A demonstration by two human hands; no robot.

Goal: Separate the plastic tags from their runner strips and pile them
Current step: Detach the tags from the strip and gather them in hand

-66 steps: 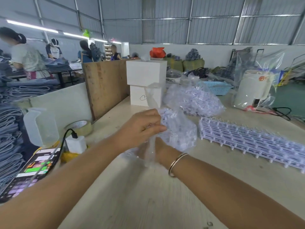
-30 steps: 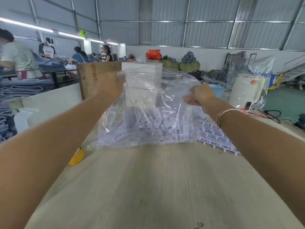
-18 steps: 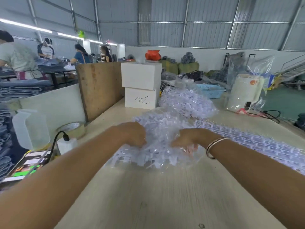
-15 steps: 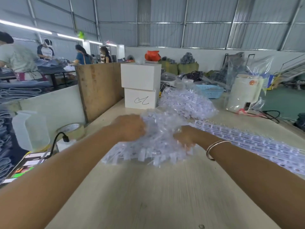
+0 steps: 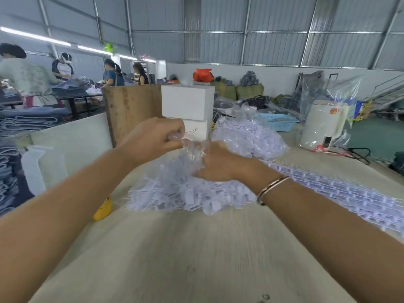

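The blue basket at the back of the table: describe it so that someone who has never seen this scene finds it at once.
Start at the long wooden table and look to its far end, left of the bagged white appliance. There sits the blue basket, behind the bagged heap of white tags. It alone is light blue, with slotted sides.

even bright light from ceiling tubes (image 5: 35, 36); soft shadows, motion blur, wide-angle edge stretch.

tags (image 5: 188, 193) were pale lilac-white, bag (image 5: 192, 149) clear, table (image 5: 196, 248) light wood grain, basket (image 5: 276, 122) light blue, boxes (image 5: 188, 101) plain white
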